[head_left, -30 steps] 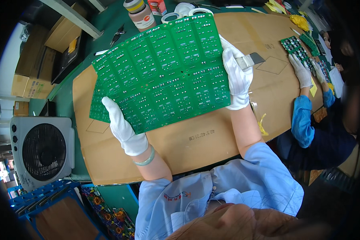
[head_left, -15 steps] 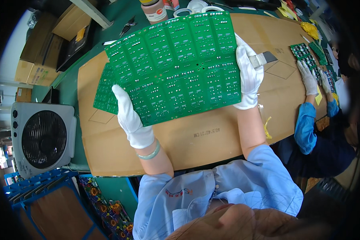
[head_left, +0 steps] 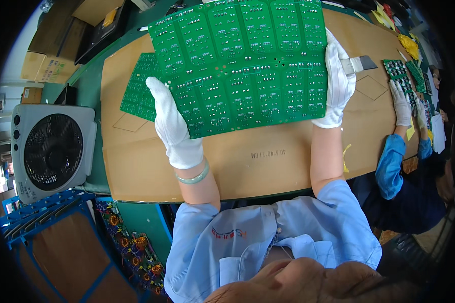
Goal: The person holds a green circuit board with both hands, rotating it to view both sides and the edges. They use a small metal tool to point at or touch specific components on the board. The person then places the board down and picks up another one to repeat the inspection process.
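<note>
A large green circuit board panel [head_left: 247,70], dotted with solder points, is held up over the cardboard. My left hand [head_left: 174,123], in a white glove, grips its lower left edge with the thumb on the near face. At the right edge my right hand [head_left: 336,83], gloved too, is closed on the panel; its fingers are mostly hidden behind. A flat metal blade [head_left: 367,62] with a pale wrapped handle juts out from the right hand. Part of a smaller green board [head_left: 139,86] shows behind the panel's left side; I cannot tell whether it is held or lying.
A brown cardboard sheet [head_left: 227,182] covers the green table. To the left stands a grey box fan [head_left: 53,146], with cartons [head_left: 50,65] behind it. At the right, a co-worker's gloved hands [head_left: 402,103] touch populated circuit boards [head_left: 397,70]. A blue-framed rack [head_left: 60,247] is at lower left.
The panel and both hands have shifted up and to the right in the picture, and the panel sits more level. The view itself has moved somewhat. Both hands keep their hold.
</note>
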`<state>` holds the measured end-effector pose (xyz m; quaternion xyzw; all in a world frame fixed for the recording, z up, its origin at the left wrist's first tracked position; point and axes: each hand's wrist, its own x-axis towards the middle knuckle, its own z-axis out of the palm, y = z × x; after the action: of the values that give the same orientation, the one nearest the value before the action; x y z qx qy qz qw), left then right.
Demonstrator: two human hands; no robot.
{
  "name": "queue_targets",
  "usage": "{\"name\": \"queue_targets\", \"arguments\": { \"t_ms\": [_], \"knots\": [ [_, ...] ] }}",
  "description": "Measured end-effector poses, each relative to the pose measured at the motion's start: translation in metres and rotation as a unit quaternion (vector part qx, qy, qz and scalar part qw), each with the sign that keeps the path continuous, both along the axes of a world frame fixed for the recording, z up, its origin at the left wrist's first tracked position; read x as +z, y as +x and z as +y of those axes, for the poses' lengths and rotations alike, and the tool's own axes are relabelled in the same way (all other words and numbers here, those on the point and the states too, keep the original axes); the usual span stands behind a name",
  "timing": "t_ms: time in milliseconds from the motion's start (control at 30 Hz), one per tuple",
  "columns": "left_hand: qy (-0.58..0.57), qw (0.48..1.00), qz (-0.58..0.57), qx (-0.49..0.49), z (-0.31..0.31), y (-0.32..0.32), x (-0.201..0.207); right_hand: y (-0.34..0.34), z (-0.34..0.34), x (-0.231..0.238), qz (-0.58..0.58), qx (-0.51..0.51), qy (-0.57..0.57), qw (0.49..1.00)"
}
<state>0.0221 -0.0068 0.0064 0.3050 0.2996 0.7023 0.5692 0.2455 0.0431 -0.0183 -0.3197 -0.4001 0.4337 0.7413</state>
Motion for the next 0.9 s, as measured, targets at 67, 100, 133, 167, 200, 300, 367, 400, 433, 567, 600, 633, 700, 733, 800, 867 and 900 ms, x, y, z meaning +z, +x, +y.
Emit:
{"name": "queue_targets", "arguments": {
  "t_ms": [67,100,133,167,200,300,367,400,433,567,600,633,700,733,800,867,900],
  "knots": [
    [-0.012,1.000,0.009,0.008,0.000,0.001,0.001,0.000,0.001,0.000,-0.005,-0.001,-0.005,1.000],
    [-0.025,0.999,0.018,0.021,-0.001,0.003,0.004,0.001,0.001,0.000,-0.006,0.002,-0.007,1.000],
    [-0.039,0.998,0.027,0.034,-0.001,0.005,0.005,0.002,0.002,-0.001,-0.007,0.004,-0.010,1.000],
    [-0.038,0.998,0.031,0.031,-0.001,0.005,0.005,0.002,0.002,-0.002,-0.001,0.003,-0.012,1.000],
    [-0.038,0.998,0.035,0.029,-0.001,0.004,0.004,0.002,0.003,-0.002,0.004,0.002,-0.014,1.000],
    [-0.040,0.998,0.037,0.026,0.001,0.002,0.002,0.001,0.002,-0.002,-0.002,-0.006,-0.017,1.000],
    [-0.030,0.999,0.025,0.024,0.002,0.001,0.000,-0.002,0.001,0.002,0.004,0.000,-0.018,1.000],
    [-0.020,1.000,0.015,0.019,0.002,-0.001,-0.002,-0.004,-0.002,0.006,0.014,0.009,-0.020,1.000],
    [-0.009,1.000,0.005,0.016,0.003,-0.002,-0.002,-0.006,-0.003,0.008,0.025,0.017,-0.021,0.999],
    [-0.019,0.999,0.013,0.024,0.002,-0.003,-0.004,0.000,0.000,-0.001,0.020,0.019,-0.017,0.999],
    [-0.014,1.000,0.011,0.018,0.002,-0.003,-0.004,0.000,0.000,-0.001,0.023,0.024,-0.018,0.999],
    [-0.009,1.000,0.008,0.013,0.002,-0.004,-0.005,0.000,-0.001,-0.001,0.027,0.029,-0.018,0.999],
    [0.000,1.000,0.025,-0.002,0.001,-0.006,-0.007,-0.001,-0.002,0.002,0.017,0.017,-0.020,1.000],
    [0.005,0.999,0.033,-0.010,0.001,-0.007,-0.007,-0.002,-0.002,0.003,0.011,0.010,-0.020,1.000],
    [-0.004,1.000,0.003,-0.024,0.000,-0.007,-0.006,-0.001,-0.001,0.002,-0.023,0.005,-0.008,1.000],
    [0.013,0.995,0.101,0.020,-0.001,-0.008,-0.009,0.000,-0.001,0.002,-0.057,0.008,-0.010,0.998],
    [0.033,0.974,0.211,0.071,-0.002,-0.009,-0.017,0.001,-0.002,0.004,-0.074,0.013,-0.019,0.997]
  ]
}}
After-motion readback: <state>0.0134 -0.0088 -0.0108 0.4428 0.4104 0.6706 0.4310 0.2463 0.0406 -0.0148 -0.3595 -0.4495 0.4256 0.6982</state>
